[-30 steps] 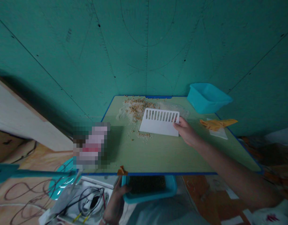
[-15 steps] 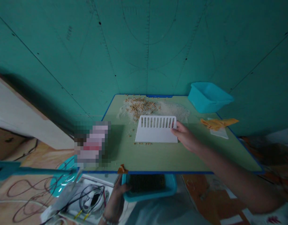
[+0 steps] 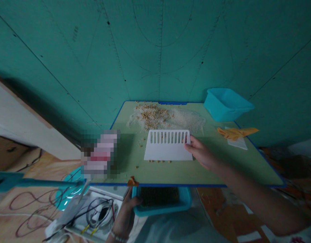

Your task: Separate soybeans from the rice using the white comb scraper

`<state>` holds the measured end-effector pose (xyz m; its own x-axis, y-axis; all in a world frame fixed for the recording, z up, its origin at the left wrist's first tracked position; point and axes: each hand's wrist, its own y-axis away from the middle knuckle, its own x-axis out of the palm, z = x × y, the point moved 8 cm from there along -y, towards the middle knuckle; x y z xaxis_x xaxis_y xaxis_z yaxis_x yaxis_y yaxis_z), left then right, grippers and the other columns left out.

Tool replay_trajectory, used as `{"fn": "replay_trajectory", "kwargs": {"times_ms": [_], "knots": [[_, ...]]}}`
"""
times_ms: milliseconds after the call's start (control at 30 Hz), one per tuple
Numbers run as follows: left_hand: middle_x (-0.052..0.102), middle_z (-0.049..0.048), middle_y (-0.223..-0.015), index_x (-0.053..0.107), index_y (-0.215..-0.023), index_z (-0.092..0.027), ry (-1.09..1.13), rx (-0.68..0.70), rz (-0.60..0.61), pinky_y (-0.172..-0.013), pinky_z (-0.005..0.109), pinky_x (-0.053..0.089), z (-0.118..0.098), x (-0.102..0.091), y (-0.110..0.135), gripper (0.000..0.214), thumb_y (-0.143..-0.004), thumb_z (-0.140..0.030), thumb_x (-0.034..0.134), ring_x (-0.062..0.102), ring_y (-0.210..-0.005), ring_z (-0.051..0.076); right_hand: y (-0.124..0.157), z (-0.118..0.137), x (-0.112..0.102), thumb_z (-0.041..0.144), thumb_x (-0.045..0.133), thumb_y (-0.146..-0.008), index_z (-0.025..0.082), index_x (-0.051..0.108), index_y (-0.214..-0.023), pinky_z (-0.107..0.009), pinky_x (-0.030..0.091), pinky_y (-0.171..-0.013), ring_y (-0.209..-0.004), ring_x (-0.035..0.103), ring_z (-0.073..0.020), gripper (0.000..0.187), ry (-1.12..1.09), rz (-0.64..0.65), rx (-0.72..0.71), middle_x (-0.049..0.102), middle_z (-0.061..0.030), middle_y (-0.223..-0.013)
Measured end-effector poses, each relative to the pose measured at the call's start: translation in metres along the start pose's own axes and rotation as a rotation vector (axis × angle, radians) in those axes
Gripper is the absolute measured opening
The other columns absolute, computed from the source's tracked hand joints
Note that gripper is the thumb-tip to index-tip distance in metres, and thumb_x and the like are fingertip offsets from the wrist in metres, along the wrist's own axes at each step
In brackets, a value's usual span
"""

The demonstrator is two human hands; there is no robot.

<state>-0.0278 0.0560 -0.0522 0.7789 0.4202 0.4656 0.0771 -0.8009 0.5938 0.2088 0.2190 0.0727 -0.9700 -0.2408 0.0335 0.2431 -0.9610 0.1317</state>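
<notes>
My right hand (image 3: 199,152) grips the right edge of a white plastic scraper (image 3: 168,152) with a row of slots along its top. The scraper stands tilted on the pale green tabletop (image 3: 208,173), and a few tan beans (image 3: 158,161) lie along its lower edge. Behind it spreads a heap of tan beans (image 3: 152,116) beside whitish grains (image 3: 188,119). Below the table's front edge, my left hand (image 3: 128,204) is closed on the left rim of a turquoise tub (image 3: 168,211). Dark, fine-textured contents show inside the tub.
A second turquoise tub (image 3: 226,106) stands at the back right corner, near an orange cloth (image 3: 236,133). A blurred-out pink item (image 3: 102,152) is at the left edge. A box of cables (image 3: 99,216) sits below left. Behind rises a green wall (image 3: 160,50).
My right hand has drawn the scraper a little toward the front edge, with beans ahead of it. A single bean now lies further forward on the left. My left hand stays at the tub.
</notes>
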Motion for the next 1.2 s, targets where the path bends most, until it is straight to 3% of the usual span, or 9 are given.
{"fn": "replay_trajectory", "kwargs": {"times_ms": [233,367,500,633,733,833,1033,1100,1200], "knots": [[0.075,0.0018,-0.103,0.066,-0.107,-0.025,-0.032,0.009,0.072,-0.089,0.041,0.049,0.003,0.001,-0.007,0.056,-0.052,-0.015,0.068,0.059,-0.109,0.034,0.007,-0.005,0.0,0.026,0.057,-0.071,0.023,0.054,-0.087,-0.032,0.046,-0.071,-0.071,0.06,-0.0173,0.016,-0.005,0.0,0.035,0.065,0.0007,-0.074],[0.075,-0.0023,-0.105,0.067,-0.107,-0.027,0.009,0.037,0.066,-0.093,0.037,0.045,-0.001,0.003,-0.003,0.05,-0.059,-0.011,0.063,0.055,-0.116,0.03,0.012,-0.006,0.001,0.027,0.058,-0.071,0.022,0.055,-0.086,-0.034,0.046,-0.074,-0.074,0.061,-0.018,0.016,-0.026,0.002,0.053,0.067,-0.001,-0.079],[0.076,-0.0022,-0.099,0.07,-0.102,-0.026,0.035,0.023,0.111,-0.095,0.035,0.044,-0.002,0.012,0.0,0.047,-0.058,-0.011,0.065,0.051,-0.12,0.031,0.02,-0.009,0.002,0.029,0.058,-0.072,0.022,0.055,-0.091,-0.034,0.047,-0.074,-0.078,0.063,-0.0194,0.021,-0.034,0.019,0.062,0.069,-0.0032,-0.087],[0.074,-0.0008,-0.106,0.069,-0.105,-0.025,0.008,0.014,0.156,-0.096,0.035,0.043,-0.001,0.022,0.001,0.048,-0.059,-0.011,0.064,0.05,-0.121,0.032,0.025,-0.012,-0.002,0.032,0.06,-0.072,0.022,0.055,-0.095,-0.034,0.047,-0.072,-0.077,0.063,-0.02,0.025,-0.025,0.019,0.063,0.07,-0.004,-0.088],[0.075,0.0019,-0.102,0.068,-0.106,-0.024,-0.01,-0.011,0.177,-0.094,0.037,0.044,0.005,0.024,-0.001,0.047,-0.061,-0.013,0.063,0.054,-0.117,0.032,0.028,-0.012,-0.025,0.034,0.062,-0.071,0.022,0.056,-0.093,-0.035,0.048,-0.071,-0.078,0.065,-0.0219,0.026,-0.027,-0.094,0.043,0.07,-0.005,-0.088],[0.076,0.0034,-0.096,0.069,-0.105,-0.023,-0.028,-0.031,0.18,-0.093,0.041,0.045,0.011,0.023,-0.003,0.046,-0.06,-0.014,0.062,0.059,-0.11,0.032,0.038,-0.015,-0.064,0.036,0.064,-0.07,0.023,0.055,-0.096,-0.039,0.049,-0.073,-0.084,0.066,-0.0257,0.03,-0.026,-0.239,0.044,0.071,-0.0061,-0.091],[0.077,0.0033,-0.092,0.072,-0.094,-0.023,-0.024,-0.07,0.141,-0.092,0.043,0.046,0.019,0.029,-0.006,0.039,-0.057,-0.015,0.065,0.062,-0.106,0.032,0.097,-0.028,-0.134,0.039,0.067,-0.071,0.028,0.055,-0.104,-0.047,0.051,-0.077,-0.093,0.066,-0.0305,0.037,-0.014,-0.481,0.117,0.07,-0.0084,-0.102],[0.078,0.0028,-0.089,0.073,-0.088,-0.022,-0.043,-0.082,0.133,-0.093,0.043,0.045,0.02,0.037,-0.008,0.035,-0.055,-0.014,0.065,0.062,-0.106,0.032,0.12,-0.033,-0.141,0.041,0.067,-0.071,0.028,0.055,-0.107,-0.049,0.051,-0.08,-0.097,0.065,-0.031,0.04,-0.033,-0.551,0.133,0.069,-0.0091,-0.107],[0.078,0.0028,-0.089,0.073,-0.085,-0.021,-0.093,-0.067,0.127,-0.095,0.043,0.043,0.02,0.049,-0.012,0.035,-0.053,-0.013,0.064,0.061,-0.106,0.032,0.141,-0.038,-0.13,0.044,0.062,-0.075,0.028,0.055,-0.11,-0.049,0.05,-0.082,-0.098,0.065,-0.0307,0.039,0.014,-0.572,0.132,0.069,-0.0092,-0.109]]}}
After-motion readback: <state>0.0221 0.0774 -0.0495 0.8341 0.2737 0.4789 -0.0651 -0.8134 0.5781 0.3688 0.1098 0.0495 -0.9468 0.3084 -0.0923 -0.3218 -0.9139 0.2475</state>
